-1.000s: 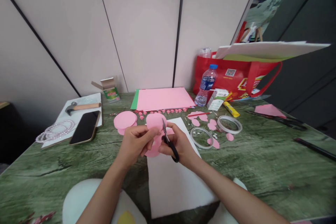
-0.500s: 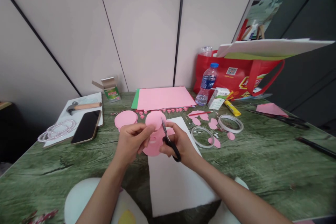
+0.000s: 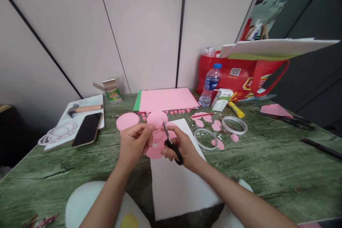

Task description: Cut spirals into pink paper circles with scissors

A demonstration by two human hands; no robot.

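Between the thumb and fingers of my left hand is a pink paper circle, held up above the table. My right hand grips a pair of scissors with black handles. Their blades point up and away, right beside the circle's right edge. Below the hands, more pink round paper pieces lie on a white sheet of paper. Left of them rests a pile of pink paper circles. Whether the blades touch the paper is hard to make out.
Pink card sheets lie at the back, before a row of small pink rolls. On the right are tape rolls, a glue stick, a water bottle and a red bag. A phone and hammer lie left.
The pink circle has shifted slightly left in my left hand and tilted a little. The scissors have moved slightly left and down, their tip now lower against the circle's edge.
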